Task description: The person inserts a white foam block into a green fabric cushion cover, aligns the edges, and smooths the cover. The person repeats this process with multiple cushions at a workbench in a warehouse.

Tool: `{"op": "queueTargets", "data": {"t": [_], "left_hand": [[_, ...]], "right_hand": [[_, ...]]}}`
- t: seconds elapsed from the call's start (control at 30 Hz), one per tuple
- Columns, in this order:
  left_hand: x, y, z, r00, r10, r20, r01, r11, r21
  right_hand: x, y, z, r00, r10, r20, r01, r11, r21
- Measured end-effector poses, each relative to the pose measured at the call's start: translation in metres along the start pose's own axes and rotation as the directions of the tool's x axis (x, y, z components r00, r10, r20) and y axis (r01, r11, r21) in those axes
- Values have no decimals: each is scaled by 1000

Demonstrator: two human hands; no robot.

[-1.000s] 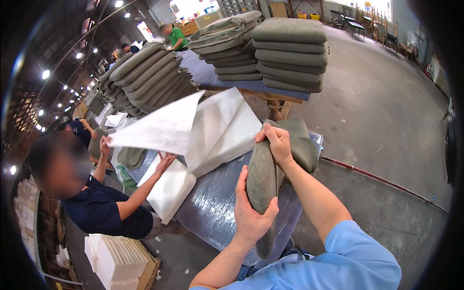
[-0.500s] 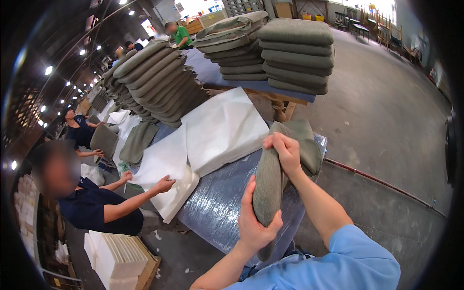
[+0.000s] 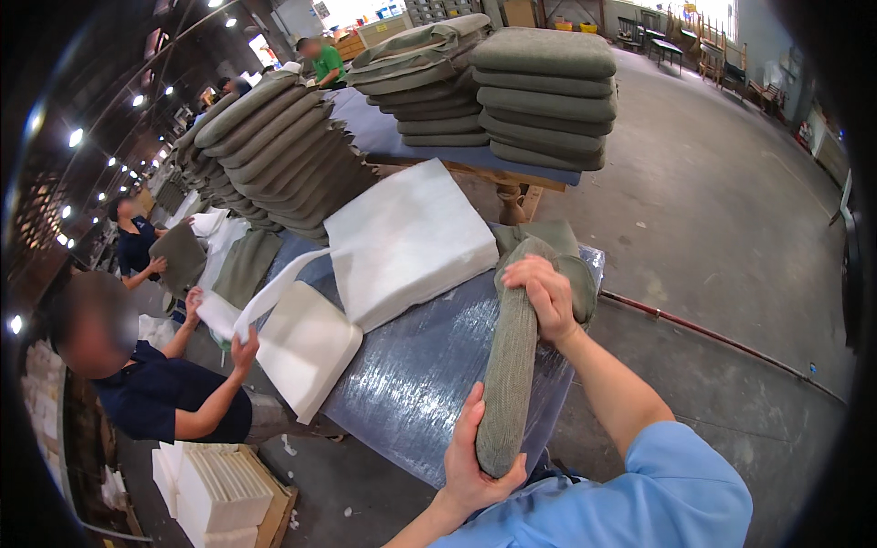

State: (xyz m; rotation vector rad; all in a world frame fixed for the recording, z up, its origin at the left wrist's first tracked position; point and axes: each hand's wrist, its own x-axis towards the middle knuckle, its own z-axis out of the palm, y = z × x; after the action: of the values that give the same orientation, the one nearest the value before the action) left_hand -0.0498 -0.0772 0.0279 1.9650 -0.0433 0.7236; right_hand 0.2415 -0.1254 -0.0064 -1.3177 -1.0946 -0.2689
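Note:
A grey-green fabric-covered cushion (image 3: pixel 508 379) stands on its edge at the near right side of the plastic-covered table (image 3: pixel 402 365). My left hand (image 3: pixel 477 461) is wrapped round its near end, thumb on one side and fingers on the other. At the far end my right hand (image 3: pixel 545 297) closes over the top edge, fingers curled on the cloth. The cushion's broad faces are mostly turned out of sight. Behind my right hand, more grey-green fabric (image 3: pixel 553 242) lies loosely on the table corner.
A thick stack of white batting (image 3: pixel 411 242) lies left of the cushion, near a white foam pad (image 3: pixel 306 342). Tall cushion stacks (image 3: pixel 548 100) stand beyond. A co-worker (image 3: pixel 174 393) at left holds white batting. Foam slabs (image 3: pixel 219 493) sit low; a red pole (image 3: pixel 676 324) is at right.
The cushion has turned more edge-on, and my left hand has dropped slightly toward me. The co-worker has lifted a batting sheet off the foam pad and pulled it left.

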Motion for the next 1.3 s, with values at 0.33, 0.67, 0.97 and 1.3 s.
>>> {"op": "queueTargets", "data": {"t": [0.33, 0.67, 0.97, 1.3], "left_hand": [[-26, -3, -9, 999, 39, -10, -40, 999, -22], [-91, 20, -29, 998, 26, -55, -18, 989, 144], [-50, 45, 6, 982, 30, -189, 23, 961, 274], [34, 20, 16, 920, -156, -360, 247, 943, 223]], "right_hand": [[7, 59, 3, 941, 324, -96, -324, 946, 17], [-76, 62, 45, 356, 928, -110, -532, 298, 793], [-20, 93, 72, 469, 808, -356, -687, 587, 428], [-43, -55, 79, 737, 676, 5, -550, 595, 587]]}}
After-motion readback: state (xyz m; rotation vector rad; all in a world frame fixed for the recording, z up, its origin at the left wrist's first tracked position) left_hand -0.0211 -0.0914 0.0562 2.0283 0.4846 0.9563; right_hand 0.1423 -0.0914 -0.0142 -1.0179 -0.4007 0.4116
